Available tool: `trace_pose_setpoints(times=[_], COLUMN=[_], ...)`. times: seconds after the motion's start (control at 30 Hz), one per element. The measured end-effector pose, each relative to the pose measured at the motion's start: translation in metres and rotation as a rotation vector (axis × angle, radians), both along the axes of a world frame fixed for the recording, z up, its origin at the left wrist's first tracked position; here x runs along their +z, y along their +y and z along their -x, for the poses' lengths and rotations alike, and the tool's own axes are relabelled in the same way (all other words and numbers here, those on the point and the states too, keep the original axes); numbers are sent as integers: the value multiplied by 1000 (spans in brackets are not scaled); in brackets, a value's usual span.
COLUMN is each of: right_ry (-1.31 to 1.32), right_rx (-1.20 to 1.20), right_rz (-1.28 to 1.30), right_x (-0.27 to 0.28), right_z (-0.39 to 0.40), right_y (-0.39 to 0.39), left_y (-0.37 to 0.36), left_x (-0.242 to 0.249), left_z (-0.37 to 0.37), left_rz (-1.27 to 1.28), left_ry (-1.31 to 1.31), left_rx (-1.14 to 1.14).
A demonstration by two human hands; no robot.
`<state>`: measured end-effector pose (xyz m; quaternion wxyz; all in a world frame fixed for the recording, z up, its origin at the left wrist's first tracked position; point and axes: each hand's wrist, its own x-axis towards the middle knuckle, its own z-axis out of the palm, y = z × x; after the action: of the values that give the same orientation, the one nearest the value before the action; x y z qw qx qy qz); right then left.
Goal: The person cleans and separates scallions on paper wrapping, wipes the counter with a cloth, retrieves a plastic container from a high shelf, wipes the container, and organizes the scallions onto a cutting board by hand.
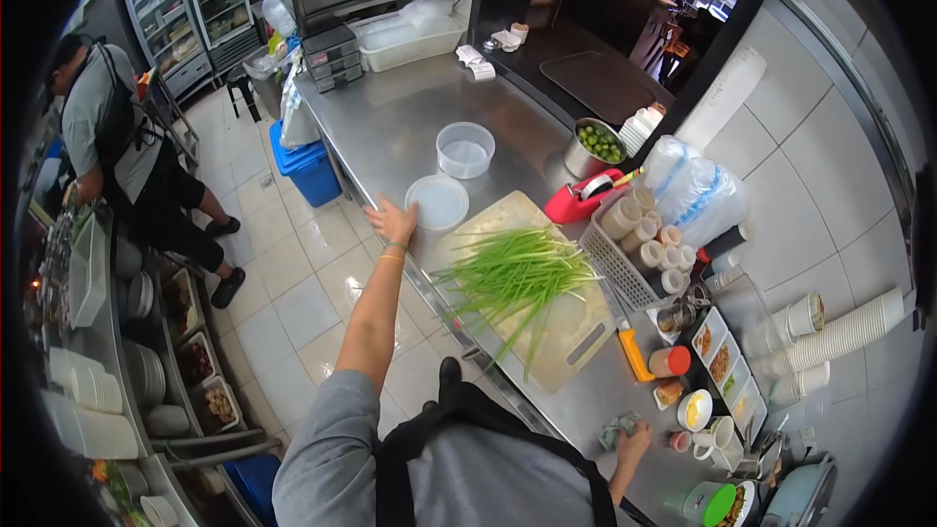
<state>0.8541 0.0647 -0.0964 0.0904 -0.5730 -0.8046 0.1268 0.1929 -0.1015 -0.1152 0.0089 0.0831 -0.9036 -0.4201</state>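
My left hand (392,222), fingers spread, is at the front edge of the steel table, right beside a round clear plastic lid (437,202). An uncovered clear plastic tub (466,150) stands just behind the lid. To the right, a pile of long green onions (522,268) lies across a cream cutting board (576,356), some stalks hanging over its near edge. Down at the lower right, my right hand (633,441) is closed on a crumpled grey-green cloth (619,428) on the tabletop. Beyond the board's right end lies an orange-handled knife (635,356).
Along the wall are a pot of green limes (598,141), a red tape dispenser (581,198), a basket of bottles (625,252), a tray of toppings (722,361) and stacked cups (849,332). A co-worker (127,137) stands at the left counter. A blue bin (305,168) sits below the table.
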Motion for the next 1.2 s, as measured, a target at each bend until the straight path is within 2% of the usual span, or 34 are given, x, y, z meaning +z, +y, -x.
trace_pose_setpoints(times=[0.07, 0.1, 0.13, 0.17, 0.2, 0.23, 0.27, 0.3, 0.33, 0.4, 0.43, 0.5, 0.53, 0.6, 0.67, 0.7, 0.77, 0.83, 0.9, 0.97, 1.03, 1.1, 1.13, 1.2], right_ry=[280, 434, 710, 991, 1108, 1216, 1332, 1440, 1478, 1482, 1505, 1303, 1162, 1085, 989, 974, 919, 1130, 1215, 1231, 1136, 1109, 1091, 1071], right_rx=[-126, -187, -224, -262, -210, -159, 25, -29, 101, 296, 395, 553, 708, 950, 1219, 1184, 1122, 1088, 1101, 1131, 990, 755, 669, 756], right_rz=[129, 186, 217, 244, 259, 274, 358, 401, 510, 735, 917, 989, 911, 515, 185, 134, 50, 27, 90, 43, -174, -246, -248, -64], right_x=[4, 13, 37, 73, 118, 157, 174, 187, 187, 191, 207, 207, 208, 201, 168, 171, 182, 195, 195, 199, 201, 194, 189, 160], right_z=[-17, -14, 5, 27, 62, 98, 122, 153, 184, 260, 305, 391, 432, 499, 553, 572, 604, 636, 660, 673, 689, 705, 706, 700], right_y=[24, 32, 33, 29, 18, 11, 13, 8, 11, 7, -10, -48, -75, -149, -221, -241, -264, -277, -294, -306, -299, -275, -267, -285], left_y=[-7, -16, -30, -43, -58, -78, -93, -105, -117, -138, -146, -157, -158, -153, -146, -151, -169, -186, -204, -221, -225, -238, -245, -250], left_x=[-26, -44, -73, -131, -48, -74, -91, -87, -74, -26, 3, 63, 94, 147, 169, 174, 163, 156, 154, 155, 172, 194, 200, 199], left_z=[7, 12, 23, 49, 1, 6, 7, 1, -6, -21, -25, -34, -40, -52, -53, -49, -29, -7, 17, 33, 42, 43, 46, 58], left_rz=[-95, -229, -369, -525, -937, -1247, -1331, -1414, -1500, -1578, -1604, -1646, -1628, -1577, -1573, -1575, -1591, -1618, -1657, -1684, -1708, -1711, -1704, -1641], left_ry=[88, 156, 234, -6, -361, -371, -277, -267, -257, -269, -294, -351, -323, -270, -292, -308, -274, -261, -275, -258, -218, -171, -150, -106], left_rx=[43, 9, -35, 19, 46, -205, -321, -263, -201, -62, -110, -199, -328, -578, -645, -666, -564, -537, -572, -567, -552, -547, -550, -605])
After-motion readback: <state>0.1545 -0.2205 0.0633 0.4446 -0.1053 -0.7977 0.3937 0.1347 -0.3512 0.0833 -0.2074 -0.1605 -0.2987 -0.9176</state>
